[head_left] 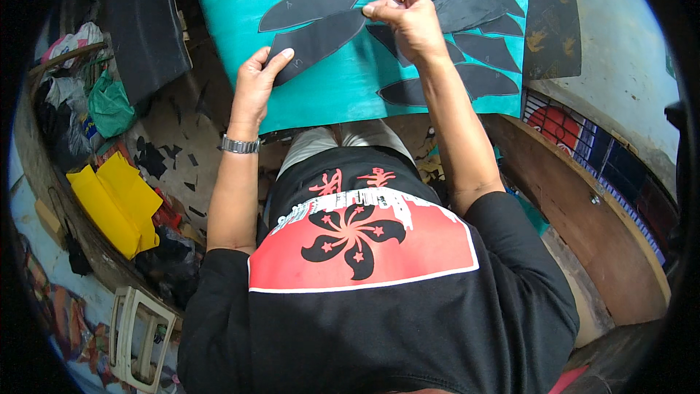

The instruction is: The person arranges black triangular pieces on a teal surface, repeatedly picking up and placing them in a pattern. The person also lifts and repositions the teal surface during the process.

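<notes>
The left hand [257,87] grips the lower end of a dark leaf-shaped cutout [317,38], thumb on top and fingers curled under the near edge of the teal sheet [343,87]. The right hand [408,18] pinches the upper end of the same cutout between thumb and forefinger, the remaining fingers raised clear. The cutout lies flat on the teal sheet, slanting from lower left to upper right — below two similar dark shapes [317,0] and left of a further cluster [485,51]. The sheet rests across the person's lap, its near edge just above the knees.

A metal wristwatch [240,145] sits on the left wrist. To the person's left, on the floor, lie a folded yellow sheet [117,201], a green bag [109,106] and scattered dark offcuts [164,157]. A wooden board [590,226] stands at the right — edge curved.
</notes>
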`<state>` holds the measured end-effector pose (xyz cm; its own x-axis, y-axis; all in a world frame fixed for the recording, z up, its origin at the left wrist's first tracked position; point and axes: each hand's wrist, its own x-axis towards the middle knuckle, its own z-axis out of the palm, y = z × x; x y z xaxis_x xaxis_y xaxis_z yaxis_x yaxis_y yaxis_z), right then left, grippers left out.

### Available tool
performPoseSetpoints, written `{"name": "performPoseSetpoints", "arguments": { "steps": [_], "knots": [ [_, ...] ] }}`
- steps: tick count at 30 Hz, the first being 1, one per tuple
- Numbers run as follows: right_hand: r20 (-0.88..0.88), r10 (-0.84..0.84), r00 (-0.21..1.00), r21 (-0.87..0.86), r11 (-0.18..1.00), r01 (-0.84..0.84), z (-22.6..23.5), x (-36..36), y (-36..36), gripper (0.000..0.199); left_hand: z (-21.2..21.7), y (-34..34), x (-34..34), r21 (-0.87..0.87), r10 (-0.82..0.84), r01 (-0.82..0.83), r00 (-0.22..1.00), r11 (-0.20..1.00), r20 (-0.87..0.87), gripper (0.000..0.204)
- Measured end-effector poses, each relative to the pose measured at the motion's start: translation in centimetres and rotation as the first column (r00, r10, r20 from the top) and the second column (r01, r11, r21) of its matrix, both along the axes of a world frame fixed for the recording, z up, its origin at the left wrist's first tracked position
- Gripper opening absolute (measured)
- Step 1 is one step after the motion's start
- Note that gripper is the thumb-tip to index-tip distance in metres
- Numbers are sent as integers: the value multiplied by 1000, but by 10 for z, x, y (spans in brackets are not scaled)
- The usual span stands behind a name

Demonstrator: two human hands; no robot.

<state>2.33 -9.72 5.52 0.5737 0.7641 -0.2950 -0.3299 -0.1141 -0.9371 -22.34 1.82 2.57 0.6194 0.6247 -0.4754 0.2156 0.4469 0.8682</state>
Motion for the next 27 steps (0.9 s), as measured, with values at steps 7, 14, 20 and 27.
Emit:
{"name": "performPoseSetpoints", "arguments": {
  "steps": [7,14,20,27],
  "knots": [
    [501,148,853,-248,969,-23,-33,-8,-3,80,-15,-7,8,505,26,85,978,859,-208,38],
    [641,177,747,-273,962,6,-34,-17,-5,82,-10,-8,10,570,53,148,945,808,-322,37],
    [702,193,685,-286,958,23,-33,-22,-4,84,-4,-8,13,579,74,167,926,798,-369,38],
    [772,248,585,-329,944,35,-30,-32,1,82,0,-6,18,605,105,205,894,770,-436,35]
  ]
}}
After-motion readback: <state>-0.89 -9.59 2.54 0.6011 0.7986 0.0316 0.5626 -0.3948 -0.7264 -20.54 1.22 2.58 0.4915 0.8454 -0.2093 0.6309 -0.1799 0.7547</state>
